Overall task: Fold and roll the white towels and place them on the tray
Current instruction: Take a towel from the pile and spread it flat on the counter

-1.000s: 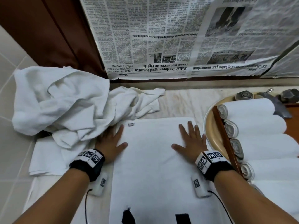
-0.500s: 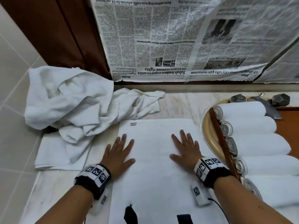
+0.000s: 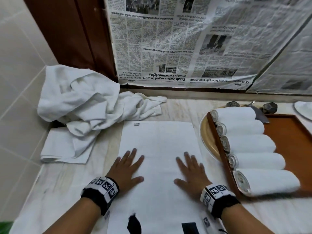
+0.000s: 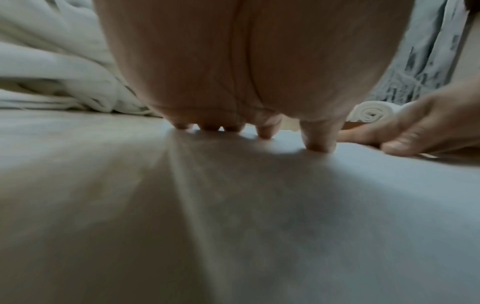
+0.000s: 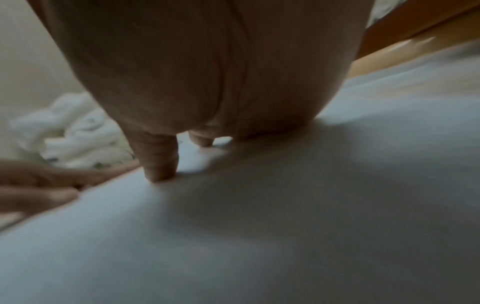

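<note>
A folded white towel (image 3: 158, 142) lies flat on the counter in front of me, a small tag near its far left corner. My left hand (image 3: 125, 168) presses palm down on its left part with fingers spread. My right hand (image 3: 190, 169) lies flat on its right part the same way. Both wrist views show straight fingers (image 4: 318, 139) on the white cloth (image 5: 259, 236). Several rolled white towels (image 3: 249, 144) lie in a row on the brown wooden tray (image 3: 293, 137) at the right. A heap of loose white towels (image 3: 84, 102) sits at the back left.
The tray rests partly over a tan round plate (image 3: 206, 139). Dark metal knobs (image 3: 270, 108) stand behind it. Newspaper (image 3: 185, 44) covers the back wall and a tiled wall (image 3: 18, 81) bounds the left. A flat folded towel (image 3: 57, 149) lies under the heap.
Both hands have slid toward me along the flat towel, from its far part to its middle, staying flat. The towel looks smoother.
</note>
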`<state>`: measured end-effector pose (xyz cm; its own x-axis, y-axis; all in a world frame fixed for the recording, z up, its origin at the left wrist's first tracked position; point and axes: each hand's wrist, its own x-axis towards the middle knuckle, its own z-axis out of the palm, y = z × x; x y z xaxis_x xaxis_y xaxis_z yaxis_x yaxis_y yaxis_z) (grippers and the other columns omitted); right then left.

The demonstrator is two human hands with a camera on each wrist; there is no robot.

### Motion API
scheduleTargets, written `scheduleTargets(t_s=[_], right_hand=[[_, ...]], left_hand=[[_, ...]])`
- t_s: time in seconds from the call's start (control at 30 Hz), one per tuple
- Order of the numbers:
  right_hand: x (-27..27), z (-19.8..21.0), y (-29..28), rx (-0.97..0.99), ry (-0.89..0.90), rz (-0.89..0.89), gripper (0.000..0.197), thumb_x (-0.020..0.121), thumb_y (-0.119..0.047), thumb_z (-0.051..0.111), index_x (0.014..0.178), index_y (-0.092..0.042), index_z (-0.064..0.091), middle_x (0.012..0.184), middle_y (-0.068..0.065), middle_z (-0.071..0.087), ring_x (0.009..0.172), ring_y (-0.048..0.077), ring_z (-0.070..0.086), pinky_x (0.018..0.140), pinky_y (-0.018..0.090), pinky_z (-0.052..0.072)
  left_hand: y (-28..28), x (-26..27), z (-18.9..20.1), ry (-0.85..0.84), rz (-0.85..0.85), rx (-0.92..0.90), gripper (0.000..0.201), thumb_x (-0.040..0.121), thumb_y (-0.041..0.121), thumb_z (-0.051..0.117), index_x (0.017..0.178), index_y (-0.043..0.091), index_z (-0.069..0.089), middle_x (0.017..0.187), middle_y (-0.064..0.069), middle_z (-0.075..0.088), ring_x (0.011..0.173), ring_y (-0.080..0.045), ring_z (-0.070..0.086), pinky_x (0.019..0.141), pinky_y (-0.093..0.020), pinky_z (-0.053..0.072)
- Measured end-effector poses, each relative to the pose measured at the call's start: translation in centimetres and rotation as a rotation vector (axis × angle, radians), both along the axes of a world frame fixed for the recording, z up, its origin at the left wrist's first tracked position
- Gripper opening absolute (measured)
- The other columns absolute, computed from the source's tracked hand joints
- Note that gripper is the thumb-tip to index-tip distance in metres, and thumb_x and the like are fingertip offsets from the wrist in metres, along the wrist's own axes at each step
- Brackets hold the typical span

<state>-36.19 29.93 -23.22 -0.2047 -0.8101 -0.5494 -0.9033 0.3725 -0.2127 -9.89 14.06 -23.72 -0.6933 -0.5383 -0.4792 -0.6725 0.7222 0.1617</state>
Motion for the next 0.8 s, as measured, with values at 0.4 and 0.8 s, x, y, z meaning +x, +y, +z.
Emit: scheduleTargets(t_s=[0.4,0.8], right_hand=[[4.3,2.4,3.6,0.076,-0.086,0.229,0.089,0.095,-0.056,0.048,0.156,-0.032,-0.013,0.152,0.0,-0.041,0.145,0.024,-0.03,0.119,0.046,-0.01],[-0.7,1.1,6.6,0.064,0.107,-0.033,0.079,0.098,-0.063,0.028,0.153,-0.035,-0.02,0.156,0.002,-0.038,0.146,0.027,-0.029,0.118,0.053,-0.013]], left_hand=[[7.6,-0.8,1.7,-0.023,-0.144,0.143,0.095,0.071,0.087,0.003,0.151,0.038,-0.016,0.153,0.001,-0.036,0.148,-0.024,-0.022,0.12,-0.042,-0.003],[14.9,2.1,1.5,0.085,0.188,0.047,0.093,0.08,0.085,0.015,0.155,0.034,-0.007,0.151,0.005,-0.033,0.151,-0.022,-0.012,0.12,-0.042,0.002]])
